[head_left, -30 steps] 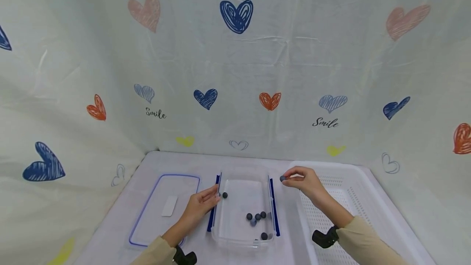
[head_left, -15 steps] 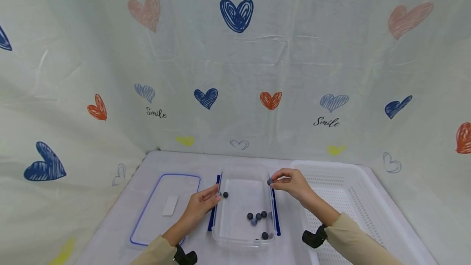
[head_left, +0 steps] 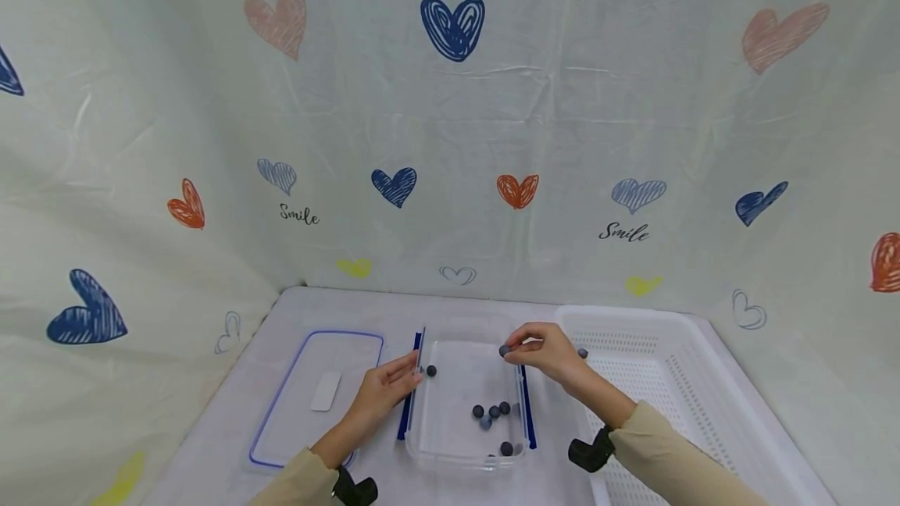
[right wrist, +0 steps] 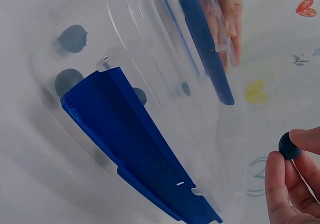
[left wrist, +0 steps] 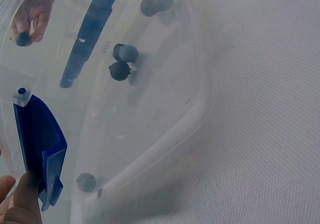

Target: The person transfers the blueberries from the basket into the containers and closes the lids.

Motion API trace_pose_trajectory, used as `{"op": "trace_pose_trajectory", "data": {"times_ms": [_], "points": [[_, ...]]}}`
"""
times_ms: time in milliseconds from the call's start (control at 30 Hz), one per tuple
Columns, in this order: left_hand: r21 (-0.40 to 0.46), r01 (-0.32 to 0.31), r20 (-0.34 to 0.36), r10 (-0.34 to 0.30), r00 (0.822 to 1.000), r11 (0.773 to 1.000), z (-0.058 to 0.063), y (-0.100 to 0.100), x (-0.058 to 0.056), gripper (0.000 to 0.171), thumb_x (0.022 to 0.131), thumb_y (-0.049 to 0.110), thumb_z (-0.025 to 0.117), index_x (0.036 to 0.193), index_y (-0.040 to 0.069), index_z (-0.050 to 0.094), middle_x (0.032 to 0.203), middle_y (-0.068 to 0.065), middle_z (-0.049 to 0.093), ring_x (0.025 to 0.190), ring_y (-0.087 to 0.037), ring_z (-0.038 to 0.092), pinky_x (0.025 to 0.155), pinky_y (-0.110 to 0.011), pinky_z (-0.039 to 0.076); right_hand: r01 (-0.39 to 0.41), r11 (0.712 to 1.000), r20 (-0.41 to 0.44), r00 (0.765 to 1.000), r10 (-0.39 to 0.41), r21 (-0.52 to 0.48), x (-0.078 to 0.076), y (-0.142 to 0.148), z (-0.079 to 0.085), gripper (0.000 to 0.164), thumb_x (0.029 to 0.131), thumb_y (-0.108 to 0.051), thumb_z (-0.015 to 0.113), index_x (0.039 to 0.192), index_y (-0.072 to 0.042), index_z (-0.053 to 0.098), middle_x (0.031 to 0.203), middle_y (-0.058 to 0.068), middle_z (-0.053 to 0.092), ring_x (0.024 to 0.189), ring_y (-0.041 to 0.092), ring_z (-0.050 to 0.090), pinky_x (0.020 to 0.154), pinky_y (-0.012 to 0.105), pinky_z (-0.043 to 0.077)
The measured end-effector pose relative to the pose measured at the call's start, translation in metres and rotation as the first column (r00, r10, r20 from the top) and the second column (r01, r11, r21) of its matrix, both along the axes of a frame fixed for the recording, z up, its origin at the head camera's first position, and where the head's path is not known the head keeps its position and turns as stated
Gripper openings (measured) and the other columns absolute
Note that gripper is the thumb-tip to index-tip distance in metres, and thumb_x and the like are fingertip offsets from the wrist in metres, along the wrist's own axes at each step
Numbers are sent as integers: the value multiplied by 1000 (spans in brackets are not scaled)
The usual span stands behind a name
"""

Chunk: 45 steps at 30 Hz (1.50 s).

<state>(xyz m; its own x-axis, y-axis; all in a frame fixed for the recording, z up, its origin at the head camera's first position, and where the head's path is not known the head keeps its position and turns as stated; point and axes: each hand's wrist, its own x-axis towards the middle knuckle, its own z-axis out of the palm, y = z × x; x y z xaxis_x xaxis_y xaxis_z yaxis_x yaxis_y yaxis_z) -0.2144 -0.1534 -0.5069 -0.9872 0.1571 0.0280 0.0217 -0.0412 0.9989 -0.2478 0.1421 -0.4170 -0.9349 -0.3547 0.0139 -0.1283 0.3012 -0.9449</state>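
My right hand [head_left: 544, 350] pinches a blueberry [right wrist: 289, 146] between thumb and fingertips, above the right rim of a clear plastic box [head_left: 457, 463]. In the head view, my left hand [head_left: 385, 390] touches the box's left side with extended fingers; the left wrist view shows its digits beside a blue latch flap [left wrist: 42, 144]. Several blueberries lie in the box: a cluster [head_left: 494, 412] toward the right, one [head_left: 506, 449] near the front and one [head_left: 432, 371] by the left wall. Another blueberry [head_left: 583, 353] shows just behind my right hand, at the white basket's left side.
A clear lid with a blue seal [head_left: 281, 397] lies left of the box, a small white rectangle [head_left: 326, 391] on it. The white perforated basket [head_left: 636, 322] stands at right. A heart-printed curtain [head_left: 450, 115] hangs behind the table.
My right hand has moved left with the pinched blueberry, from beside the basket to over the box's right rim. A blueberry by the basket has come into view. My left hand stays in place.
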Motion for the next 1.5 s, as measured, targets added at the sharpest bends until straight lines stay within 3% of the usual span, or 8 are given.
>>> {"op": "trace_pose_trajectory", "data": {"times_ms": [133,733,1100,1367,1500], "points": [[-14,-3,-23,2,1000,1000,-1,0,0,57,85,15,66,133,-6,42,135,-22,42,123,-29,42,89,-22,45,-19,1000,1,1000,19,-6,-7,1,-13,22,76,-5,74,93,4,65,91,13,65,77,18,65,72,30,54],[-14,3,1,-3,1000,1000,-3,0,-1,60,83,18,68,134,-2,43,136,-17,43,124,-25,42,91,-21,44,3,999,-40,999,-2,34,-4,0,-11,19,76,-7,74,92,-1,67,93,14,64,78,20,64,71,30,55],[-1,-4,-3,4,1000,1000,-4,0,0,59,84,19,68,134,-2,43,137,-17,43,125,-26,41,92,-21,43,126,992,-41,991,-125,23,-7,24,2,22,77,-14,74,95,-2,68,95,11,67,81,19,65,80,36,52],[-4,-8,-7,8,1000,1000,-2,0,1,59,84,18,68,133,-3,44,137,-16,43,125,-26,41,92,-21,43,224,974,-67,973,-221,30,-9,49,2,25,78,-18,74,97,-2,66,96,11,67,85,20,65,79,34,52],[-11,-6,-6,6,1000,1000,-2,0,0,58,84,18,68,134,-2,44,137,-17,43,125,-26,41,93,-21,43,254,967,-66,965,-253,8,-7,60,1,28,79,-18,73,99,0,65,98,14,66,87,22,65,82,39,52]]}}
